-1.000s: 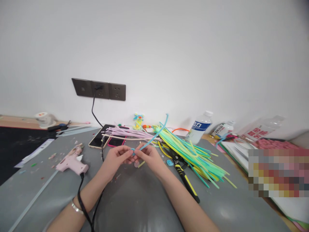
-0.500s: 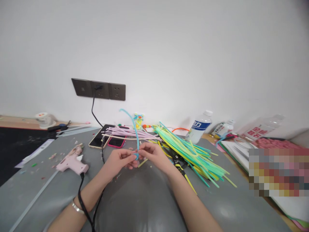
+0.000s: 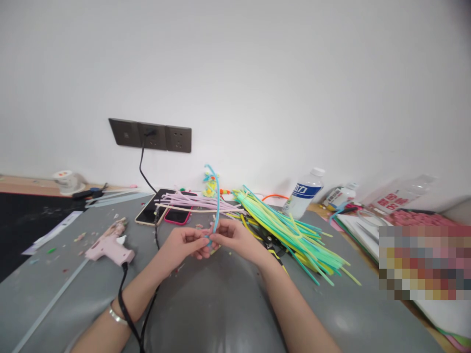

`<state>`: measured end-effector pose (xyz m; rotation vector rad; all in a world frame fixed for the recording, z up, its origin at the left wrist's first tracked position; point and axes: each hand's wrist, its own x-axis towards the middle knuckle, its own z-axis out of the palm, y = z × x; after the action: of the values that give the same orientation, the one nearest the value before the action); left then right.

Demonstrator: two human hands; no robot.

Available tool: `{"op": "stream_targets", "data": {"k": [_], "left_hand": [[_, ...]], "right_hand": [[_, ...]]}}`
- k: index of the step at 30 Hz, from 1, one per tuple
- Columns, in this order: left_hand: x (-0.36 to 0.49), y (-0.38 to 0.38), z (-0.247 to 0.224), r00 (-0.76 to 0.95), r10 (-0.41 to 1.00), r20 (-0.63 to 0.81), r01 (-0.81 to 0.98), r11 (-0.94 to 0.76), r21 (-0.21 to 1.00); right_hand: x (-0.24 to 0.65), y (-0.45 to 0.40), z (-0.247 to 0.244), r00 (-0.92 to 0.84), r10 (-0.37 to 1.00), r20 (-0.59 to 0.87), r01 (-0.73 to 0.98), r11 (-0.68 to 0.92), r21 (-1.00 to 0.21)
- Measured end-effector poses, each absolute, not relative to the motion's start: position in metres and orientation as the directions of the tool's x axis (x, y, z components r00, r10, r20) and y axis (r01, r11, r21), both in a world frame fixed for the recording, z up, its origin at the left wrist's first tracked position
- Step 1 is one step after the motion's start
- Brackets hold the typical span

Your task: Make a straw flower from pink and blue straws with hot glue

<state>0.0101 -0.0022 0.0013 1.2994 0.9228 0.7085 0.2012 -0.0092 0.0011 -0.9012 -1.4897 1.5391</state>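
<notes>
Between both hands a light blue pipe cleaner (image 3: pixel 218 198) rises, its top bent over to the left. My left hand (image 3: pixel 189 243) pinches the small coiled lower end of it. My right hand (image 3: pixel 231 235) is closed on the same piece, thumb and forefinger meeting just beside the left fingertips. Much of the coil is hidden by the fingers. Behind my hands lie lilac pipe cleaners (image 3: pixel 195 201), and to the right is a big bundle of green, yellow and teal ones (image 3: pixel 294 235).
A pink glue gun (image 3: pixel 110 248) with a black cord lies left, the cord passing by my left forearm. Two phones (image 3: pixel 150 211) lie behind. Pliers (image 3: pixel 270 239) sit partly under the bundle. A bottle (image 3: pixel 303 193) stands at the back; papers (image 3: pixel 437 314) lie at right.
The free length of the blue pipe cleaner has swung right and stands more upright. My right hand has shifted slightly at the coil; both hands keep their hold.
</notes>
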Motion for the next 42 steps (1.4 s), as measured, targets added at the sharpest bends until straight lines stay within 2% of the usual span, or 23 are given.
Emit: {"op": "stream_targets", "data": {"k": [9, 15, 20, 23, 26, 32, 36, 42], "left_hand": [[0.013, -0.004, 0.004, 0.447, 0.888, -0.105, -0.042, 0.138, 0.990], [0.012, -0.002, -0.002, 0.348, 0.935, -0.068, -0.164, 0.132, 0.977], [0.011, 0.000, -0.001, 0.296, 0.949, -0.105, -0.227, 0.176, 0.958], [0.011, -0.001, 0.000, 0.302, 0.946, -0.115, -0.191, 0.179, 0.965], [0.010, -0.001, -0.001, 0.320, 0.942, -0.104, -0.123, 0.151, 0.981], [0.007, 0.005, -0.004, 0.397, 0.917, -0.016, 0.088, -0.021, 0.996], [0.007, 0.005, -0.007, 0.452, 0.892, 0.010, 0.180, -0.102, 0.978], [0.008, 0.004, -0.014, 0.484, 0.874, 0.044, 0.267, -0.196, 0.943]], "right_hand": [[0.198, -0.009, 0.001, -0.396, 0.918, -0.020, -0.113, -0.071, -0.991], [0.180, -0.010, -0.005, -0.272, 0.962, 0.021, -0.284, -0.060, -0.957], [0.176, -0.010, -0.008, -0.251, 0.967, 0.043, -0.342, -0.047, -0.939], [0.178, -0.008, -0.008, -0.234, 0.968, 0.095, -0.339, 0.011, -0.941], [0.179, -0.008, -0.006, -0.213, 0.963, 0.168, -0.255, 0.111, -0.960], [0.180, -0.010, -0.006, -0.190, 0.957, 0.217, -0.073, 0.207, -0.976], [0.186, -0.007, -0.013, -0.286, 0.945, 0.160, -0.019, 0.161, -0.987], [0.197, -0.008, -0.006, -0.377, 0.926, -0.013, -0.013, -0.019, -1.000]]}}
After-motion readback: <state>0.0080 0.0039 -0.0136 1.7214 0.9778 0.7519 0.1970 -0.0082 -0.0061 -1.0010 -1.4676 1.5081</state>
